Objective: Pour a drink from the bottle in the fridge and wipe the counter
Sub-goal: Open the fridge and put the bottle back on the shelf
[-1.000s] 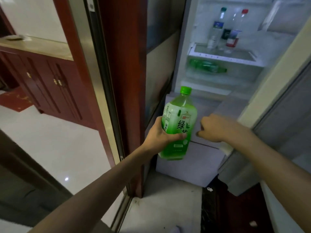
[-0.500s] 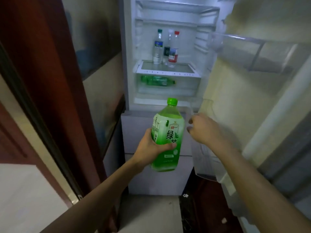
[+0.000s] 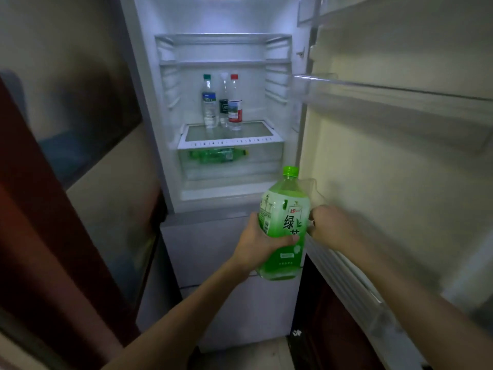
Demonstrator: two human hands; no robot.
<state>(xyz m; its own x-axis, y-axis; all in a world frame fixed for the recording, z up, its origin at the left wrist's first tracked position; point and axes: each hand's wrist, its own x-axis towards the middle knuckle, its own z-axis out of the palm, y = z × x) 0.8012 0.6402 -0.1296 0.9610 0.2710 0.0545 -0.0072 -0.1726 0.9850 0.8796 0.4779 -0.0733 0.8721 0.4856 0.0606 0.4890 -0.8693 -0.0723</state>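
A large green tea bottle point(image 3: 285, 209) with a green cap stands upright in the air in front of the open fridge point(image 3: 226, 54). My left hand point(image 3: 256, 244) is wrapped around its lower half. Just right of the bottle, my right hand point(image 3: 330, 225) grips the inner edge of the open fridge door point(image 3: 400, 161), at its lower door shelf. No counter shows in the head view.
Three clear water bottles point(image 3: 222, 102) stand on the glass shelf point(image 3: 229, 134). A green bottle point(image 3: 216, 154) lies in the drawer below it. The closed freezer drawers point(image 3: 208, 252) are under that. A dark red wooden frame point(image 3: 40, 236) stands at the left.
The view has swung right and up to face the fridge. The door has swung wider under my right hand. The bottle stays in my left hand and has moved right, close to the door.
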